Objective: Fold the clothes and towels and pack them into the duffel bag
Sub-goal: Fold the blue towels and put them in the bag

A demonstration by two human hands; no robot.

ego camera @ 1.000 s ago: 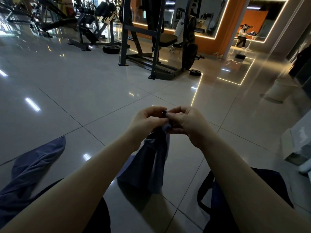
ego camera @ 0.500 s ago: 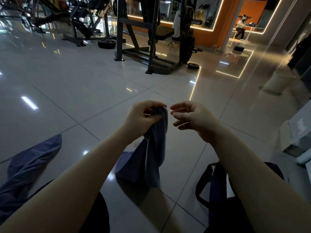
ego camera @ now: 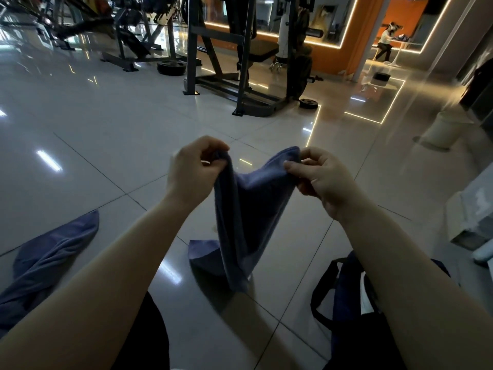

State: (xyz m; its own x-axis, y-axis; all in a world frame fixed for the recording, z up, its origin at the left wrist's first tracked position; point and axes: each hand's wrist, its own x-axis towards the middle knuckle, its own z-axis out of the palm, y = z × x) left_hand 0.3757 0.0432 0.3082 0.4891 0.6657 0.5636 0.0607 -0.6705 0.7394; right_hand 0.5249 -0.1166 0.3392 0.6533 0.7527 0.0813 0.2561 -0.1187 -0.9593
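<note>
A blue-grey towel (ego camera: 246,217) hangs in front of me, its lower end touching the tiled floor. My left hand (ego camera: 193,173) pinches one top corner and my right hand (ego camera: 318,180) pinches the other, held apart so the top edge sags between them. A dark duffel bag (ego camera: 346,311) with black strap handles lies on the floor at lower right, partly hidden by my right forearm. Another blue-grey cloth (ego camera: 50,255) lies crumpled on the floor at left.
A dark squat rack (ego camera: 240,70) and other gym machines stand across the glossy tile floor. Weight plates (ego camera: 309,103) lie near the rack. A white bin (ego camera: 440,130) stands at right, a white box (ego camera: 472,212) nearer. A person sits far back right.
My hands were together at the towel's top; the right let go, took the other corner and pulled away, spreading the towel's top edge open.
</note>
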